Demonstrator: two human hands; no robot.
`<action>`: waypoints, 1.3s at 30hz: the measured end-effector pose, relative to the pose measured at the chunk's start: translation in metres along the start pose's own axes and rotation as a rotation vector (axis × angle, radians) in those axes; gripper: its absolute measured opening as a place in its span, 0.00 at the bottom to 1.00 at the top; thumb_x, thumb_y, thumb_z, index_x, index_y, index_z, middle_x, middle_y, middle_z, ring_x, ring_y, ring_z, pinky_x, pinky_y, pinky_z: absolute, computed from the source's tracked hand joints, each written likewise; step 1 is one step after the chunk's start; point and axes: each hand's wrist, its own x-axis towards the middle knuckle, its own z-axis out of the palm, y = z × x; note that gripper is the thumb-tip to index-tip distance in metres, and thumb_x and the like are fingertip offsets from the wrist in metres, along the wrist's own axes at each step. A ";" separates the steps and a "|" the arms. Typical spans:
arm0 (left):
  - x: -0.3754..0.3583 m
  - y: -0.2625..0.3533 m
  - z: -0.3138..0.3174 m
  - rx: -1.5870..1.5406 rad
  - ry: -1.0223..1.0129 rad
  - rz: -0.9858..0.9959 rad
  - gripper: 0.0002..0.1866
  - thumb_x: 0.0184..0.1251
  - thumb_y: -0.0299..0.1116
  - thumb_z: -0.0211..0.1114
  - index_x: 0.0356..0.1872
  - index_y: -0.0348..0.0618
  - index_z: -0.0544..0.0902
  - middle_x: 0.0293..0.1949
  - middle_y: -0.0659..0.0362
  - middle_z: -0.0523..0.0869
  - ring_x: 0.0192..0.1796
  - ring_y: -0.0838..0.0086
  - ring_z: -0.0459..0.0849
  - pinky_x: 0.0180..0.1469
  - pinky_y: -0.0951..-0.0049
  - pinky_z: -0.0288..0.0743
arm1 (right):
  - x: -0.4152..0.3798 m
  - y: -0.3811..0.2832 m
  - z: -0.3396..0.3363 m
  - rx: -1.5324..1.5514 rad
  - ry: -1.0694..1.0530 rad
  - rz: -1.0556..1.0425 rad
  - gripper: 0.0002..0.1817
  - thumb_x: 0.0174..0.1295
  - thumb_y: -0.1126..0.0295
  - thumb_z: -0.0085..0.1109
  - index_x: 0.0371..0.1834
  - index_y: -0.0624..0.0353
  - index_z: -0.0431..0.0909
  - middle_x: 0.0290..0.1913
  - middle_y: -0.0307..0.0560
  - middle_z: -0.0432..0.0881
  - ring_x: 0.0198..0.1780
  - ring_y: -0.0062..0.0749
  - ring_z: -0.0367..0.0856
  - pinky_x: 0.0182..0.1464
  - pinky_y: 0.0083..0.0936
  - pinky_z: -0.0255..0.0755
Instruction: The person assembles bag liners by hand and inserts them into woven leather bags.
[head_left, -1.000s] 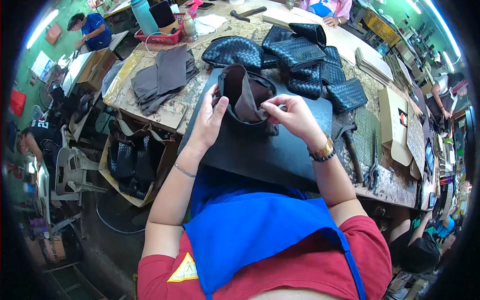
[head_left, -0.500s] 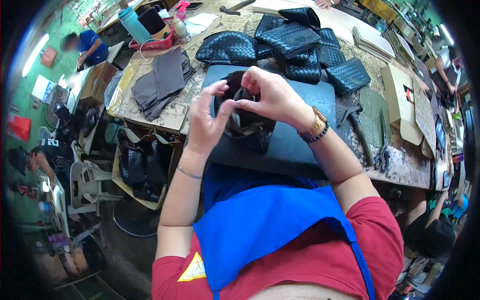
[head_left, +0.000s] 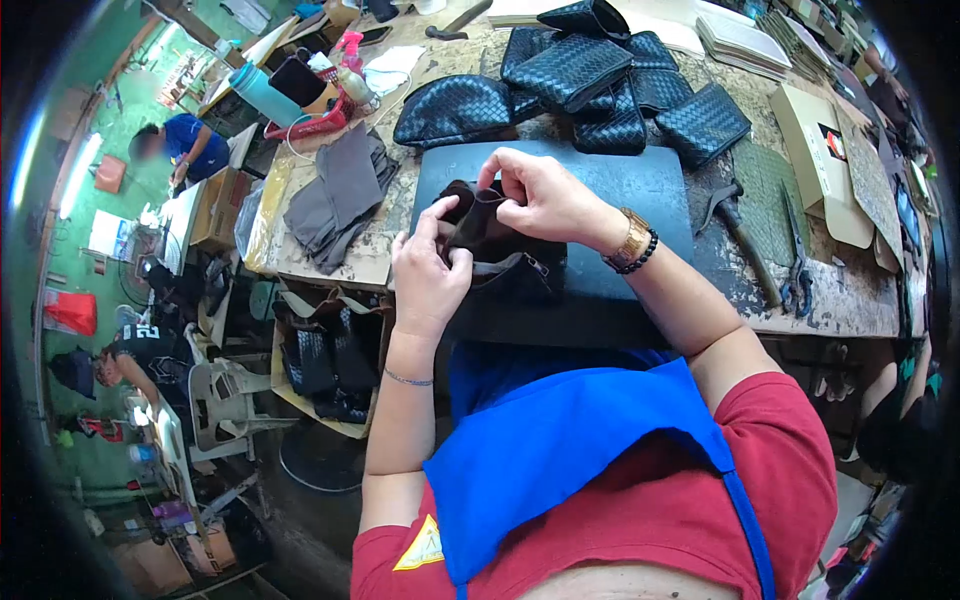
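A dark pouch (head_left: 515,272) with a brown fabric lining (head_left: 482,215) and a zipper along its edge lies on a black board (head_left: 630,200) in front of me. My left hand (head_left: 432,265) grips the pouch's left side, thumb and fingers closed on it. My right hand (head_left: 550,200) pinches the upper edge of the lining, its fingers curled. Part of the pouch is hidden behind my hands. Several black woven pouches (head_left: 570,75) are piled just beyond the board.
Right of the board lie a hammer (head_left: 740,235) and scissors (head_left: 797,260), near an open cardboard box (head_left: 815,150). On the left are folded dark cloths (head_left: 340,195) and a red basket (head_left: 318,122) with a blue bottle (head_left: 265,95). A person in blue (head_left: 195,145) sits farther left.
The pouch opening was spread round between my hands; now the lining is drawn up in folds between them. My left hand has shifted lower on the pouch. The camera view has also shifted.
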 end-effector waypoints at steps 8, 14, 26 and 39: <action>0.001 -0.008 0.009 0.037 0.112 0.097 0.12 0.69 0.40 0.64 0.50 0.50 0.86 0.46 0.58 0.87 0.51 0.62 0.84 0.67 0.37 0.56 | 0.004 0.028 0.011 -0.022 0.066 -0.241 0.08 0.53 0.73 0.65 0.33 0.63 0.77 0.25 0.44 0.78 0.29 0.26 0.78 0.33 0.25 0.73; 0.004 -0.008 0.009 -0.059 0.137 0.058 0.17 0.67 0.25 0.54 0.53 0.51 0.84 0.46 0.59 0.87 0.52 0.64 0.84 0.70 0.34 0.48 | -0.001 0.015 0.008 0.201 0.026 -0.039 0.07 0.54 0.74 0.62 0.35 0.63 0.79 0.30 0.47 0.83 0.34 0.29 0.84 0.40 0.26 0.77; 0.006 -0.013 0.015 -0.096 0.132 -0.059 0.09 0.67 0.41 0.69 0.39 0.48 0.87 0.30 0.66 0.87 0.36 0.76 0.86 0.73 0.33 0.38 | 0.001 0.022 0.010 0.042 0.052 -0.170 0.07 0.60 0.71 0.69 0.38 0.61 0.84 0.30 0.44 0.81 0.32 0.27 0.78 0.36 0.24 0.73; 0.005 -0.012 -0.002 0.219 0.167 0.031 0.06 0.63 0.34 0.70 0.36 0.44 0.89 0.44 0.56 0.87 0.45 0.66 0.85 0.64 0.63 0.69 | 0.008 0.026 0.006 -0.248 0.136 -0.381 0.08 0.56 0.67 0.69 0.32 0.59 0.85 0.32 0.48 0.84 0.36 0.44 0.83 0.42 0.35 0.77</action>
